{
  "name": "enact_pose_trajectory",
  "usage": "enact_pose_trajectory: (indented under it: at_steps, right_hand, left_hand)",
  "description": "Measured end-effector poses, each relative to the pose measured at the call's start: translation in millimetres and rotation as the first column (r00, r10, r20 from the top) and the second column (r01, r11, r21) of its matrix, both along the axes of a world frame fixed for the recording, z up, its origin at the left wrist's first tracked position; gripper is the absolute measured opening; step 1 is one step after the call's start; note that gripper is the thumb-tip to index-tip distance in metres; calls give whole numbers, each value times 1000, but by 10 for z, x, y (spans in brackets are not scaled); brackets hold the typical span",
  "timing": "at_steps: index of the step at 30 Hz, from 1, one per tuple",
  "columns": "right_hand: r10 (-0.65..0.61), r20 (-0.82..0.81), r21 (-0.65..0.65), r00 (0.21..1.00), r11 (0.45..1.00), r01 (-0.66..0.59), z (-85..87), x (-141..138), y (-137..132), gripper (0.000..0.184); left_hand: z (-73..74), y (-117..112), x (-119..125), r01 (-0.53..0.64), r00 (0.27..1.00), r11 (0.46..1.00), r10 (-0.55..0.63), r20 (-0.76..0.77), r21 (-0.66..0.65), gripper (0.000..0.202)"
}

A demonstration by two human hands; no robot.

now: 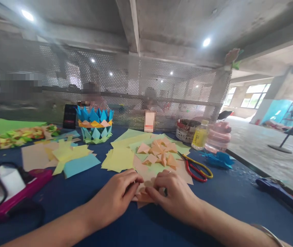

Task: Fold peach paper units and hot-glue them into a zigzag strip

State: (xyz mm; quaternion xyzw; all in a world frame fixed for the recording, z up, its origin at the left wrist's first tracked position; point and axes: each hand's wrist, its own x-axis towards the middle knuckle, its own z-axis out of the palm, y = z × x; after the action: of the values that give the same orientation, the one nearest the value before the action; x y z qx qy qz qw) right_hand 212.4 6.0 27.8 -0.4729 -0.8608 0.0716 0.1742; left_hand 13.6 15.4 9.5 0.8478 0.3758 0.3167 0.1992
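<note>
A small peach-orange piece of paper [144, 198] lies between my hands at the front of the blue table, partly hidden by my fingers. My left hand [119, 188] pinches its left side with thumb and curled fingers. On the other side, my right hand [176, 190] has thumb and fingers closed on the paper's right part. Just beyond are several folded peach paper pieces [160, 148], lying on flat sheets. A stack of yellow paper squares [118, 159] sits ahead of my left hand. Scissors with red and yellow handles [197, 169] rest beyond my right hand.
Left of centre stands a blue, orange and green folded-paper basket [95, 126], with a phone [69, 116] behind it. A yellow bottle [200, 136], a pink jug [218, 137] and crumpled blue paper [220, 160] are at right. A magenta object [37, 183] lies left.
</note>
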Motion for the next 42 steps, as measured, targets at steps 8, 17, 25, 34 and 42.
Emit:
enact_pose_trajectory:
  at_steps: [8,17,25,34,42]
  right_hand:
    - [-127,104,-68,986,989,135,-35,-131,86,18]
    - [-95,228,-117,969,985,124,136,-222,53,48]
    - [-28,63,-210,998,977,41,141,-197,160,17]
    - [-66,-358,-169,931,986,5,-51,-163,270,22]
    - [-26,-421,-121,907,992,-28,-27,-146,277,18]
  left_hand:
    - [10,73,-41,-30,998,999,29,52,27,22]
    - [211,238,-50,-61,997,997,64,48,-54,23]
    - [251,332,65,3,996,981,13,85,-192,26]
    - [26,280,9,93,980,918,-15,200,-386,37]
    - [1,298,-17,33,969,948,47,243,-317,38]
